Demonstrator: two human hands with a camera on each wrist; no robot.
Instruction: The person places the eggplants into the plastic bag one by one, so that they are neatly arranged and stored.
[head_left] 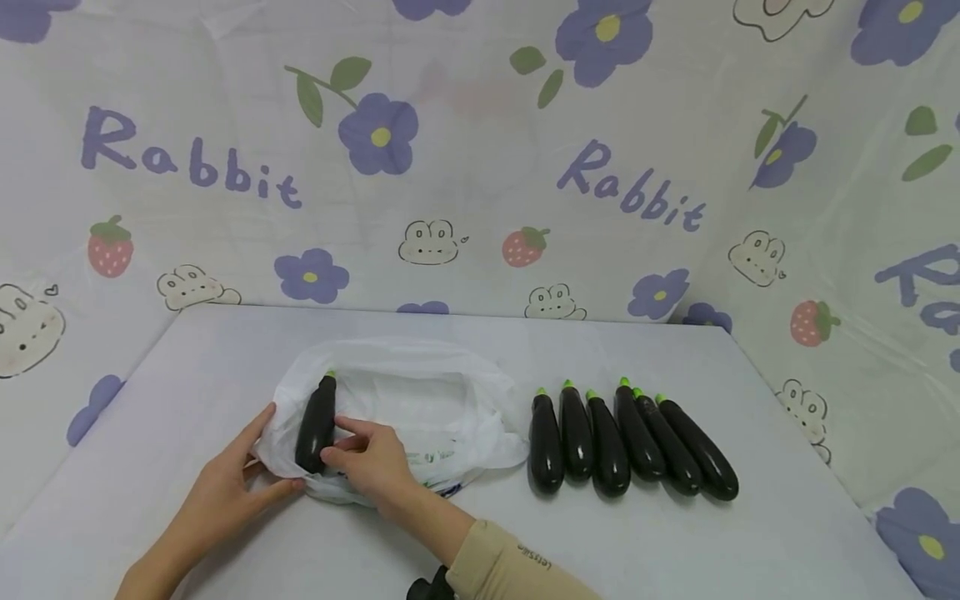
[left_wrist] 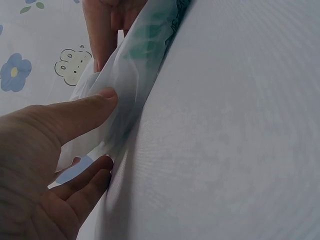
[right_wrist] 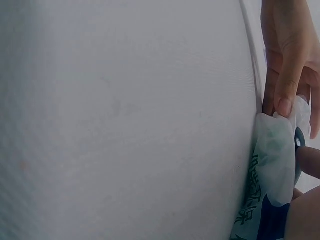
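Observation:
A dark eggplant [head_left: 317, 425] with a green stem tip lies in the left part of a white plastic bag [head_left: 483, 412], whose mouth is spread open. My right hand [head_left: 375, 462] holds the eggplant at its lower right side, thumb over it and fingers curled. My left hand [head_left: 232, 483] rests against the bag's left side, thumb and fingers spread well apart. In the left wrist view, the left thumb [left_wrist: 87, 115] lies along the outside of the bag [left_wrist: 132, 75]. The right wrist view shows a bit of the eggplant [right_wrist: 298, 142] behind the bag's printed front.
Several more eggplants [head_left: 577, 437] lie in a row to the right of the bag, stems pointing away. A white table [head_left: 652, 550] carries everything. A printed cloth [head_left: 472, 167] hangs behind and at both sides. A black object [head_left: 429, 587] shows beside the right sleeve.

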